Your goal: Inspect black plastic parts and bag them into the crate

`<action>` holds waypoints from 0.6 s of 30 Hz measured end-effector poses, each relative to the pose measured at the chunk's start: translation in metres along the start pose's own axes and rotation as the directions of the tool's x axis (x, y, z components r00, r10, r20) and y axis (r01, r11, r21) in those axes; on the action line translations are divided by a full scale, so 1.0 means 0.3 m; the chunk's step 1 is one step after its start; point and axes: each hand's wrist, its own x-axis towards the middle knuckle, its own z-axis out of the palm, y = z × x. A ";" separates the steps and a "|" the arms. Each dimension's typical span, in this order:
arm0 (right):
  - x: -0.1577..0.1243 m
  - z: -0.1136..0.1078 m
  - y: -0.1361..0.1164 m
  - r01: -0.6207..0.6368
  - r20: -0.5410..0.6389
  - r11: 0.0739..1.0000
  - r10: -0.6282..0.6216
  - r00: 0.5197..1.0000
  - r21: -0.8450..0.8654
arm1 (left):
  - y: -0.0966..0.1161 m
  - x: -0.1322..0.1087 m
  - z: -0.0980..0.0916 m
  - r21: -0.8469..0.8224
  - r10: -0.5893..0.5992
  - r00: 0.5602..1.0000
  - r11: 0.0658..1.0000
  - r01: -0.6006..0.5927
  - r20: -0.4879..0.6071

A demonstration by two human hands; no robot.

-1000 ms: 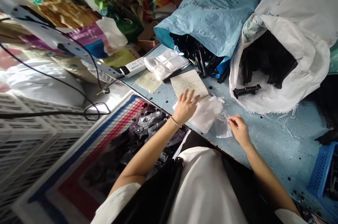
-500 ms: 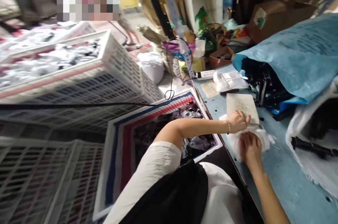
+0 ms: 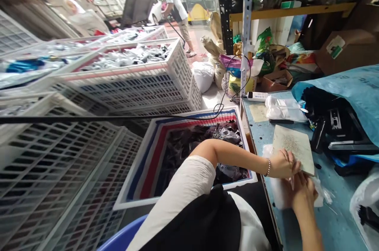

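My left hand (image 3: 283, 163), with a bead bracelet on the wrist, rests with curled fingers at the near edge of a flat grey pad (image 3: 293, 148) strewn with tiny metal bits. My right hand (image 3: 304, 191) lies just below it, fingers closed on a clear plastic bag (image 3: 278, 193) that lies on the blue table (image 3: 340, 219). What the left fingers pinch, if anything, I cannot make out.
A blue sack (image 3: 349, 93) of black plastic parts lies at the table's back right. A striped bin (image 3: 154, 164) of bagged dark parts stands left of me, among stacked white crates (image 3: 130, 81). People stand far off by a doorway.
My view has swung left and up, away from the table toward the crates. Both hands have come together at the pad's near edge over the bag.
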 end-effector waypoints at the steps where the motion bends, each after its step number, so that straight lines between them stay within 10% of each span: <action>1: -0.012 -0.003 0.028 0.051 -0.029 0.995 -0.048 0.998 0.083 | 0.014 -0.011 0.027 0.065 0.021 1.000 0.998 -0.020 -0.014; 10: -0.147 -0.094 0.128 0.079 -0.128 0.941 -0.038 0.991 0.329 | 0.056 -0.026 0.108 0.294 0.005 0.992 0.955 0.032 -0.123; 18: -0.120 -0.070 0.029 0.047 0.044 0.997 -0.044 0.998 -0.061 | -0.017 -0.061 0.086 -0.017 -0.164 0.983 0.986 0.163 -0.086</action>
